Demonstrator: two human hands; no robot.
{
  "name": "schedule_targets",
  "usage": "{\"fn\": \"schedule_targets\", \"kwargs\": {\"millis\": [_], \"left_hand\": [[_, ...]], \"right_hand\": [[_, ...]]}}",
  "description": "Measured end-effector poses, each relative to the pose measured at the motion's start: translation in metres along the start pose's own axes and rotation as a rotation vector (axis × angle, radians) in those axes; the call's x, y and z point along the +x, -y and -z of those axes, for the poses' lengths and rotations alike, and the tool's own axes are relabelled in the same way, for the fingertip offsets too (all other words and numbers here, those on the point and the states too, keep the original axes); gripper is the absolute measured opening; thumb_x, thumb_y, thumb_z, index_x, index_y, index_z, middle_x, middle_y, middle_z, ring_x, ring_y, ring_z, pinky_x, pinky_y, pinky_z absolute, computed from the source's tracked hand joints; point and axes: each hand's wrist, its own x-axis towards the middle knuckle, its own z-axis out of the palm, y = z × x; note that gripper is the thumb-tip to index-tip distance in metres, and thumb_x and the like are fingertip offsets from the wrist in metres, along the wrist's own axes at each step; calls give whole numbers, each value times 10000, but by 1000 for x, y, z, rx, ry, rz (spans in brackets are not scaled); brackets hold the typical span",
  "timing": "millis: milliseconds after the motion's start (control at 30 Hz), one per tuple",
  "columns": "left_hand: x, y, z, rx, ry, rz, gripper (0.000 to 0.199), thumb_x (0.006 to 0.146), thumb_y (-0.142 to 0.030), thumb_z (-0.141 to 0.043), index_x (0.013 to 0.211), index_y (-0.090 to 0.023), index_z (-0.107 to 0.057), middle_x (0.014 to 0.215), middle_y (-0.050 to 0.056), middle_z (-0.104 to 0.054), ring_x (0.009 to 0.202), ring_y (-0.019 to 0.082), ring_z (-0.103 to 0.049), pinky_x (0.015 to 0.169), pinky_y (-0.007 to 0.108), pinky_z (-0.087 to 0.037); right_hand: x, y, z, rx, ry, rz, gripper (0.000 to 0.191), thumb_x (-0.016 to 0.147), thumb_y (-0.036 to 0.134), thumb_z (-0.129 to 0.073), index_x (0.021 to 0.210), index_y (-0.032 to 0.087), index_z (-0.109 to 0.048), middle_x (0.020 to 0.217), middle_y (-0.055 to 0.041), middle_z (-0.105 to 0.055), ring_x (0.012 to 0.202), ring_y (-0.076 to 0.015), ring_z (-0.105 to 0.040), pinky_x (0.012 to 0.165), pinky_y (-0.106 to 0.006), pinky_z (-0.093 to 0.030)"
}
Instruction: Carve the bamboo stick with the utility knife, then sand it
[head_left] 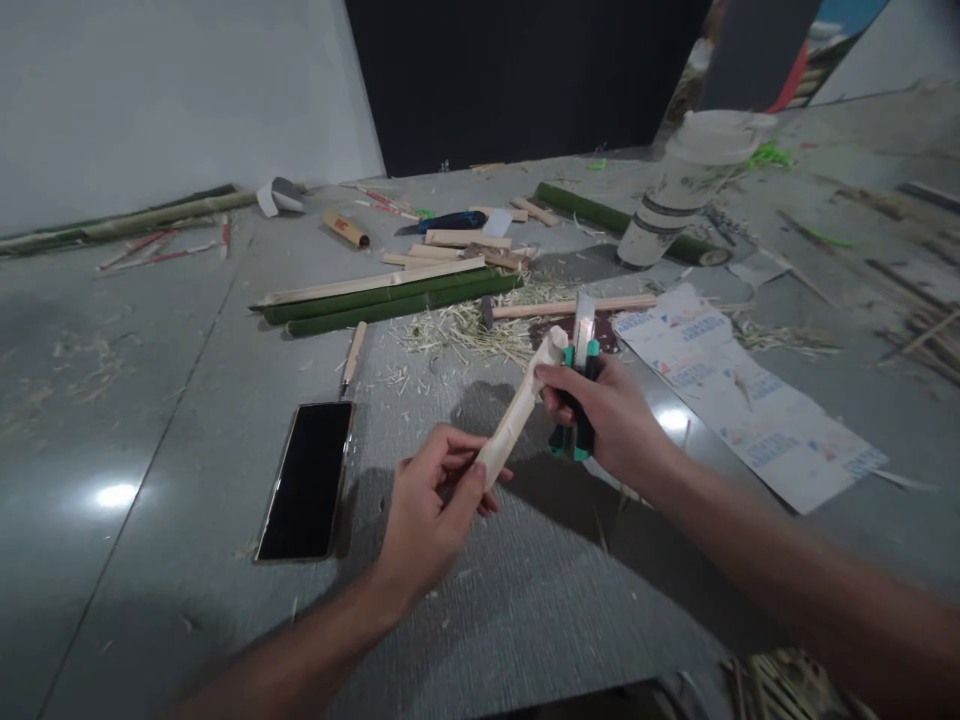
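Note:
A pale, whittled piece of bamboo or wood slants up between my hands, with a rounded knob at its upper end. My left hand pinches its lower end between thumb and fingers. My right hand holds a utility knife with a black and green handle, its wide blade pointing up and away. The thumb of that hand also presses on the stick near the knob. Blade and stick are side by side; whether they touch, I cannot tell.
A phone lies left of my hands, below a small wooden-handled tool. Green bamboo pieces, shavings and a hammer lie beyond. A lidded cup stands at back right, behind a printed paper sheet.

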Motion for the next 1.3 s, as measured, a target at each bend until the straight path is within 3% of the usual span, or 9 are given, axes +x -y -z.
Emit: {"fn": "schedule_targets", "kwargs": {"millis": [67, 167, 267, 400, 600, 767, 1067, 1200, 1300], "left_hand": [[1, 1, 2, -5, 4, 32, 69, 1030, -269, -596, 1027, -201, -586, 885, 53, -805, 628, 122, -695, 589, 226, -564], [2, 1, 3, -18, 46, 56, 142, 1013, -253, -605, 1134, -225, -536, 835, 19, -790, 606, 127, -684, 569, 230, -565], [2, 0, 2, 46, 100, -20, 326, 946, -176, -658, 1235, -242, -521, 804, -19, -756, 641, 132, -691, 591, 234, -569], [1, 3, 1, 133, 121, -129, 427, 854, -149, -780, 1204, -243, -555, 966, 15, -792, 843, 168, -761, 719, 263, -605], [-2, 11, -2, 112, 40, -183, 325, 898, -196, -788, 1133, -239, -568, 1011, 46, -822, 919, 202, -795, 647, 254, -605], [-5, 10, -5, 121, -4, -185, 313, 899, -198, -793, 1124, -227, -577, 1002, 62, -819, 947, 228, -797, 807, 350, -653], [-5, 9, -7, 66, -105, -155, 278, 913, -224, -774, 1058, -227, -537, 919, 39, -820, 752, 184, -771, 702, 314, -624], [-4, 9, -3, 242, -109, -149, 350, 956, -246, -711, 1257, -234, -533, 931, 20, -805, 696, 164, -735, 671, 304, -596], [-3, 9, -2, 450, -207, -237, 241, 929, -223, -730, 1156, -243, -650, 891, -7, -766, 714, 146, -712, 674, 274, -561]], "right_hand": [[1, 0, 0, -3, 3, -4, 293, 808, 370, -813, 686, 203, -605, 578, 20, -546, 499, -87, -411, 441, -265, -294], [1, -1, -3, -12, 11, -2, 300, 812, 370, -809, 672, 205, -601, 579, 16, -554, 509, -93, -427, 445, -265, -303], [-1, -2, -5, -13, 22, 4, 268, 823, 348, -801, 693, 205, -616, 588, 17, -562, 516, -94, -438, 453, -263, -309], [-3, 0, -6, 1, 39, 18, 277, 832, 329, -795, 677, 204, -603, 585, 14, -559, 510, -91, -429, 456, -271, -298], [-6, 10, -4, 47, 65, 78, 231, 839, 333, -787, 746, 217, -610, 583, 23, -549, 510, -97, -408, 460, -280, -290], [-9, 15, -1, 95, 90, 78, 248, 854, 402, -757, 814, 252, -564, 621, 20, -540, 515, -109, -378, 468, -293, -280], [-10, 21, 6, 130, 100, 64, 212, 848, 331, -731, 775, 242, -553, 599, 19, -536, 497, -107, -357, 457, -297, -255], [-10, 17, 8, 96, 101, 53, 226, 873, 313, -706, 716, 231, -565, 575, 1, -565, 490, -115, -396, 449, -297, -270], [-13, 13, 7, 66, 125, 31, 254, 889, 309, -683, 679, 219, -572, 584, -11, -588, 489, -111, -411, 452, -293, -282]]}}
